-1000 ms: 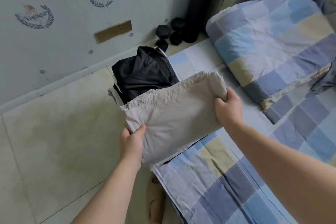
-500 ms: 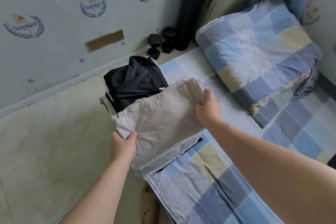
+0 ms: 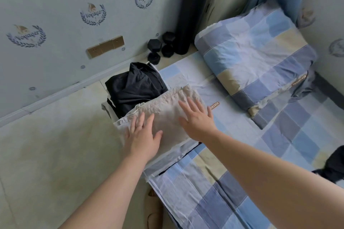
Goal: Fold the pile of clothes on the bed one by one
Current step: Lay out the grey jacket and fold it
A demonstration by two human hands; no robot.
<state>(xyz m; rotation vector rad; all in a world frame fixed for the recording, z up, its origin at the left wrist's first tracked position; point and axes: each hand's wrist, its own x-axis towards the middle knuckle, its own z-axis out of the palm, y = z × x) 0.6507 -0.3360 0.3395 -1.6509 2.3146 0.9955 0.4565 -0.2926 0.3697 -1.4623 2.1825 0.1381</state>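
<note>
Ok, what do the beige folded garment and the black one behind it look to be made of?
Beige folded garment: matte woven cloth, probably cotton or linen, judging by its fine creases and gathered edge. Black garment: smoother cloth with a faint sheen and soft drapes, possibly synthetic; the look leaves it open.

Lit softly by cool, even daylight; moderately bright.
Slightly smeared at the right hand [image 3: 197,119]; shadowed only faintly on the folded beige garment [image 3: 167,111] beneath it; bowed by the wide lens along the skirting board [image 3: 55,96]; stretched and softened toward the lower corners.
</note>
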